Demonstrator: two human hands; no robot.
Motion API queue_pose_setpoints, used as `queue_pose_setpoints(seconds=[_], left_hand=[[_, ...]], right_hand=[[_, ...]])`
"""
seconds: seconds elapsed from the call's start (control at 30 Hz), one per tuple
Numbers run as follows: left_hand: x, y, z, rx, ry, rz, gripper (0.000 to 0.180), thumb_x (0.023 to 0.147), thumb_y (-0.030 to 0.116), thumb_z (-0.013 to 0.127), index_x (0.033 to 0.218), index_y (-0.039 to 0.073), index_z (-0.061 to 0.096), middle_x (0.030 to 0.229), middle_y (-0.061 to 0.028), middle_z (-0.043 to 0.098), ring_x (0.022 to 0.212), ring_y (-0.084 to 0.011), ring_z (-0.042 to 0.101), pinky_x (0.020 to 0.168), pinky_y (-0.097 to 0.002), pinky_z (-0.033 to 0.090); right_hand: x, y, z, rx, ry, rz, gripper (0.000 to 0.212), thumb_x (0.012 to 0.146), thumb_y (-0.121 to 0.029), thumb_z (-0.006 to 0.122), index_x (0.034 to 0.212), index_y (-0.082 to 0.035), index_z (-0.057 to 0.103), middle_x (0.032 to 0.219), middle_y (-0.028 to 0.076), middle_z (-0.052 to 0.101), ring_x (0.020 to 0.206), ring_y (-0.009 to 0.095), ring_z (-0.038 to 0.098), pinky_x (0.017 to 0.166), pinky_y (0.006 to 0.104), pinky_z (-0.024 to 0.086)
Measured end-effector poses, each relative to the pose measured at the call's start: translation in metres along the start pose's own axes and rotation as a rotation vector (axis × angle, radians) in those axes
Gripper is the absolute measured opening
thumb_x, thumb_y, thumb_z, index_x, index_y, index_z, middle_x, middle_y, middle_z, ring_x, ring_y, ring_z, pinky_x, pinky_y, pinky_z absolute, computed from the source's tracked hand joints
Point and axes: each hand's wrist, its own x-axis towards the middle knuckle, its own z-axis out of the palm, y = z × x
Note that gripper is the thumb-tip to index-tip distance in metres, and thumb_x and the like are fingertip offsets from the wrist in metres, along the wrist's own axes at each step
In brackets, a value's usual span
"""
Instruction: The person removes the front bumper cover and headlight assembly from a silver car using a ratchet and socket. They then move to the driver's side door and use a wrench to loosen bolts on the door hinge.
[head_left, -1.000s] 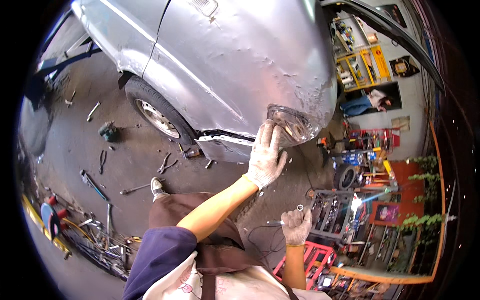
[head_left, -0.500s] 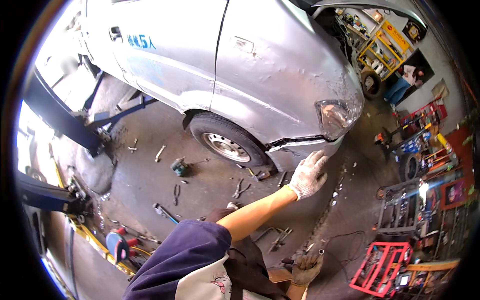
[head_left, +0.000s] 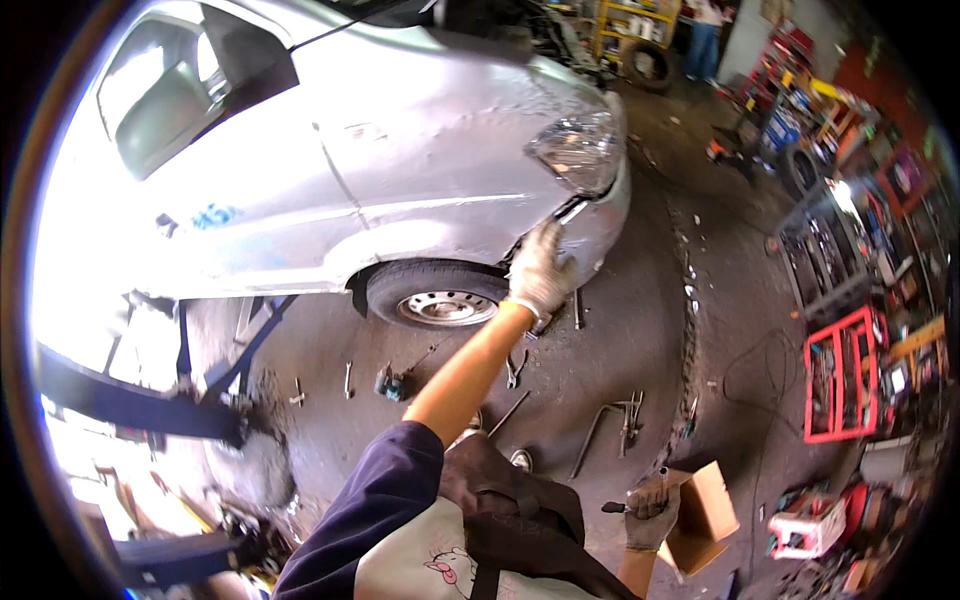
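Over a garage floor (head_left: 640, 345), reached to two o'clock with left hand (head_left: 541, 272), loose-fingered, apparently grasping nothing, on or just above bumper (head_left: 599, 238); at five o'clock, gripped a tool (head_left: 614, 508) in right hand (head_left: 653, 514). Probably felt or pressed along bumper's edge, needing a steady palm next.

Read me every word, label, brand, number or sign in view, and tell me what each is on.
No text is legible enough to quote.
Blue markings on the silver metal car: blurred and washed out by glare.
Pink line-drawn cartoon print on the white cloth top: a drawing; any lettering is too small to read.
Purple rectangular panel near the right edge: too small and blurred.
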Motion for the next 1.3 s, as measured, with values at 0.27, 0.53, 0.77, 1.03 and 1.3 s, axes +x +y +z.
queue_pose_setpoints(seconds=[0.27,0.53,0.77,1.03,1.3], left_hand=[[0.114,-0.022,-0.035,0.091,0.009,0.136,0.064,0.088,0.022,0.068,0.146,0.005,0.047,0.163,-0.0232,0.029,0.142,-0.0423,0.040,0.115,-0.0457,0.039],[0.114,-0.036,0.006,0.148,-0.048,0.193,0.064,0.083,0.017,0.069,0.144,0.007,0.053,0.166,-0.0302,0.009,0.133,-0.0483,0.048,0.110,-0.0494,0.044],[0.122,-0.046,0.007,0.399,-0.131,0.350,0.069,0.085,0.023,0.067,0.148,0.007,0.047,0.163,-0.0356,0.007,0.128,-0.0445,0.052,0.105,-0.0464,0.046],[0.134,-0.080,-0.018,0.475,-0.286,0.544,0.064,0.079,0.020,0.070,0.137,-0.002,0.054,0.164,-0.0352,0.006,0.111,-0.0428,0.062,0.094,-0.0456,0.053],[0.132,-0.100,-0.044,0.525,-0.487,0.602,0.051,0.081,0.019,0.069,0.130,0.004,0.058,0.169,-0.0165,0.015,0.107,-0.0390,0.065,0.090,-0.0470,0.055]], right_hand=[[-0.001,0.072,-0.023,-0.100,-0.006,-0.029,0.051,0.106,-0.042,0.050,0.063,-0.021,0.034,0.048,-0.004,0.020,0.040,0.010,0.013,0.045,0.0300,0.022],[-0.028,0.125,0.009,0.043,0.059,-0.070,0.047,0.102,-0.045,0.056,0.064,-0.018,0.048,0.051,0.003,0.046,0.040,0.016,0.036,0.049,0.0325,0.039],[-0.042,0.172,0.050,-0.055,0.377,-0.224,0.037,0.102,-0.035,0.059,0.071,-0.015,0.053,0.057,0.005,0.052,0.048,0.019,0.051,0.053,0.0342,0.049],[-0.033,0.202,0.092,-0.018,0.304,-0.203,0.041,0.104,-0.030,0.056,0.067,-0.018,0.043,0.055,-0.002,0.032,0.048,0.013,0.038,0.051,0.0306,0.039],[-0.033,0.232,0.093,-0.270,0.152,-0.312,0.038,0.104,-0.027,0.054,0.070,-0.016,0.043,0.064,-0.003,0.033,0.056,0.010,0.037,0.053,0.0287,0.040]])
